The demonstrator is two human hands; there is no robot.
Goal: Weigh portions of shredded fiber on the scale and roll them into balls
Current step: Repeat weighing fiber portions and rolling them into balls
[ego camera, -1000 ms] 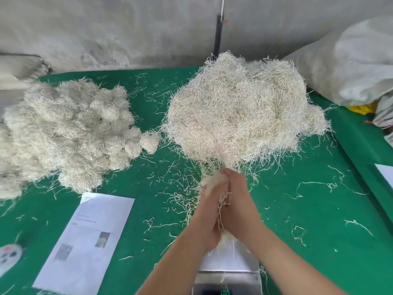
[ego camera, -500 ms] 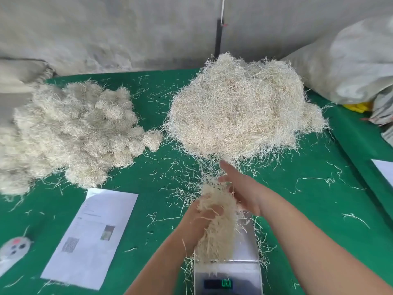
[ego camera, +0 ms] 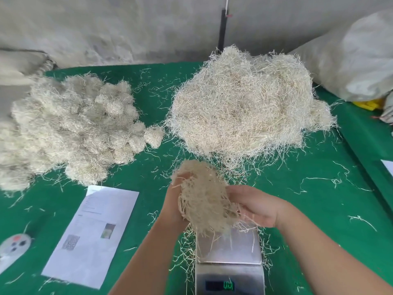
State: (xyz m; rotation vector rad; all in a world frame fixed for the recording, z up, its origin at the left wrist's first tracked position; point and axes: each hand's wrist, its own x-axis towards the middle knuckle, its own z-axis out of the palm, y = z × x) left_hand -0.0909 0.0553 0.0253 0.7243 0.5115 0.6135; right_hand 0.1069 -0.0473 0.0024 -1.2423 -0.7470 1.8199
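Head view: the fiber clump hides the left hand's fingers, grip unclear; the right hand cups it loosely above the scale, display unreadable.

- Rough grey wall behind a green-covered surface, lit w/ soft, even light.
- Dark vertical pole against wall at centre.
- Pale bulky sack at right; second sack at left edge.
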